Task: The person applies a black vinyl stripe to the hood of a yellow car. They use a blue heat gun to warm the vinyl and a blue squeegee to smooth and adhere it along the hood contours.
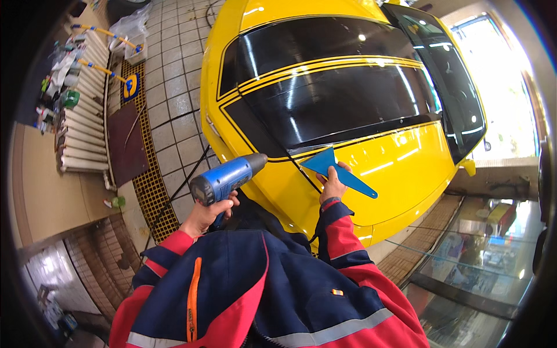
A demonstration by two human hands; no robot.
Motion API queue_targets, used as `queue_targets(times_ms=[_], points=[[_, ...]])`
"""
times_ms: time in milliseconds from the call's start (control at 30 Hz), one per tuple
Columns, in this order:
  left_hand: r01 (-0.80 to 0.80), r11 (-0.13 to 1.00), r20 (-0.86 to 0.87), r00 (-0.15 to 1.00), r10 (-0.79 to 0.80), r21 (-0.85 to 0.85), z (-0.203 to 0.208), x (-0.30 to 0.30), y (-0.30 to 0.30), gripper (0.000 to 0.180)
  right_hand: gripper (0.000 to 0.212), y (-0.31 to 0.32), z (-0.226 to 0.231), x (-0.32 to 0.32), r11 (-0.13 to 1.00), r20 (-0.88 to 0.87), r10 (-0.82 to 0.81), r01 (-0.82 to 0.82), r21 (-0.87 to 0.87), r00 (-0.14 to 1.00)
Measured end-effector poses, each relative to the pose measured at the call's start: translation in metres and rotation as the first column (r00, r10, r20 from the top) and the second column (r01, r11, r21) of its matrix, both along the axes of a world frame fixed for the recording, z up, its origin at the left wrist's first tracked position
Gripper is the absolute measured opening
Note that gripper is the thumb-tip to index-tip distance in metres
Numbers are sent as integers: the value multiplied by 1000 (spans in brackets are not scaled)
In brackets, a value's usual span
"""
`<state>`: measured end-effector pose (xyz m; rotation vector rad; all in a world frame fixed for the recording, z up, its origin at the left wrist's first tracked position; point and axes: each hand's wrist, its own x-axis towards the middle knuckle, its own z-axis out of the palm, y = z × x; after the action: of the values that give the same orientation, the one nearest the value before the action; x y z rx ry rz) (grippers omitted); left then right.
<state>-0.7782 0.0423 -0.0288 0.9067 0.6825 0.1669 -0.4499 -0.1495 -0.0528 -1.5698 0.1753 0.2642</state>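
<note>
My left hand [210, 216] is wrapped round the handle of a blue heat gun [227, 178], its dark nozzle pointing right toward the car's front corner. In my right hand [333, 184] is a blue plastic squeegee [341, 171] with a wide triangular blade and a tapered handle. The blade is over the edge of the black-striped hood; I cannot tell whether it touches. Below both tools lies the yellow car's hood [394, 168], with glossy black film [348, 104] and thin yellow and black lines running along it.
A black cord [185, 180] trails across the tiled floor [174, 69] at left, beside a yellow floor grating [152, 180]. A white radiator [87, 124] and yellow-handled mops [131, 86] stand farther left. The windshield [449, 87] is at right; a glass display case [476, 261] stands lower right.
</note>
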Motion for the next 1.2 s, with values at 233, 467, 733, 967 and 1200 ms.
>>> queue_targets(times_ms=[233, 467, 733, 967, 1200], points=[[54, 998, 23, 998, -54, -8, -18, 12, 6, 34, 44, -1, 34, 10, 828, 52, 472, -423, -367, 880], [68, 997, 64, 996, -66, -27, -23, 25, 7, 35, 28, 3, 78, 16, 293, 238, 953, -360, -886, 188], [-28, 999, 67, 997, 31, -46, -23, 30, 14, 36, 50, -11, 16, 14, 142, 159, 974, -115, -983, -160], [15, 997, -14, 1000, -16, -71, -17, 32, 13, 37, 58, -20, -11, 22, 118, 137, 969, -101, -988, -205], [30, 996, 12, 1000, -29, -83, -16, 28, 11, 37, 62, -19, -15, 22, 137, 157, 969, -115, -984, -192]])
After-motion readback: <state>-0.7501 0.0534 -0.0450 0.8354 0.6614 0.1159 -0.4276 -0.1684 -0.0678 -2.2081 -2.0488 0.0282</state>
